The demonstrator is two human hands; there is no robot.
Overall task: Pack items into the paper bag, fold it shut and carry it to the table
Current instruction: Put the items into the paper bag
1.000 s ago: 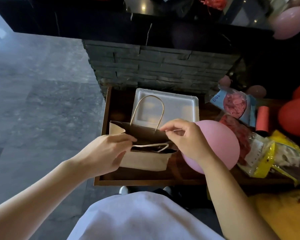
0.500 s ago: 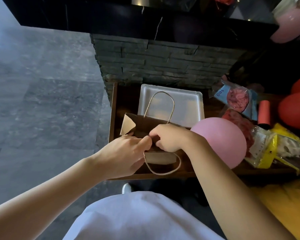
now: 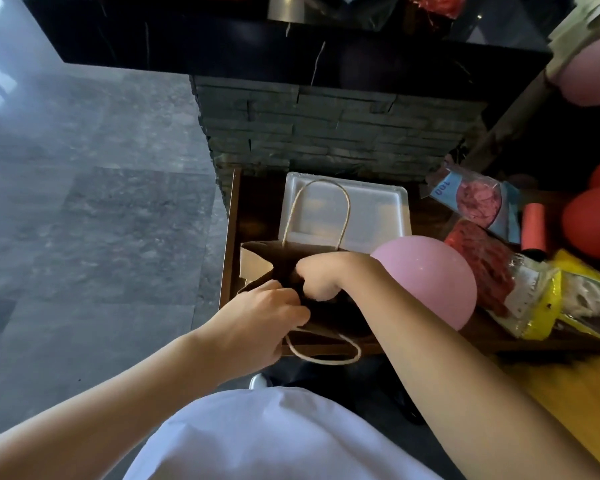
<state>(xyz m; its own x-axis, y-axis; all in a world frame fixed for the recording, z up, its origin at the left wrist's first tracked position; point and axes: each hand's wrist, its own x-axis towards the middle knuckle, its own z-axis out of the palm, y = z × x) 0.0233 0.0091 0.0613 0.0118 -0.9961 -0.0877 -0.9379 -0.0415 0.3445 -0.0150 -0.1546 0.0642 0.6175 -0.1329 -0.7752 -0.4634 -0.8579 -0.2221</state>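
Note:
A brown paper bag point(image 3: 257, 258) with twine handles stands on a low dark wooden table point(image 3: 230, 237) in front of me. Its far handle stands upright; the near handle hangs down over the table's front edge. My left hand point(image 3: 257, 317) pinches the bag's near rim. My right hand point(image 3: 321, 277) reaches down into the bag's mouth, fingers curled; what it holds, if anything, is hidden. A pink balloon point(image 3: 430, 275) lies just right of the bag, against my right forearm.
A white tray point(image 3: 374, 209) lies behind the bag. Right of the balloon are packets of red and pink confetti point(image 3: 478, 202), a red roll point(image 3: 533, 226), a yellow packet point(image 3: 561, 299) and red balloons point(image 3: 593, 226). A stone-faced counter point(image 3: 326, 133) rises behind; grey floor lies left.
My right hand moved from the bag's right rim down into its mouth. My left hand shifted along the near rim, and the near handle dropped over the table's front edge.

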